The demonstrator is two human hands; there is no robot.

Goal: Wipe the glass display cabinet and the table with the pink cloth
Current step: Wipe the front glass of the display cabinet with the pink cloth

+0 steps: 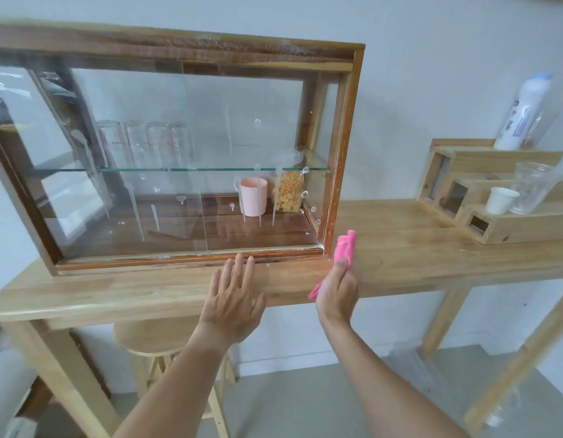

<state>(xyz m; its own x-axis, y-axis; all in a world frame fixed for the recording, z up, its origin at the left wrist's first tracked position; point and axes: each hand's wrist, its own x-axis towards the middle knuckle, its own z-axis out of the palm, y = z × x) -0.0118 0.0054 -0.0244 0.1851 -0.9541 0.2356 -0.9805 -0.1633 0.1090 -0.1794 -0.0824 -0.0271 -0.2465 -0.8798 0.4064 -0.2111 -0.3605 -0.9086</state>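
Observation:
A wooden-framed glass display cabinet (pixel 343 147) stands on a long light-wood table (pixel 400 248). White foam streaks run down its front glass. Inside are several upturned glasses, a pink mug and a bag of pasta. My right hand (pixel 337 289) grips the pink cloth (pixel 346 248) and presses it on the tabletop just off the cabinet's lower right corner. The cloth sticks out past my fingertips and below my palm. My left hand (pixel 234 292) rests flat with spread fingers on the table's front edge, in front of the cabinet base.
At the right a stepped wooden stand (pixel 527 226) carries a white spray bottle (pixel 520 115), a glass jar (pixel 531 188) and a white paper cup (pixel 501 200). A round wooden stool (pixel 153 336) sits under the table. A white wall is behind.

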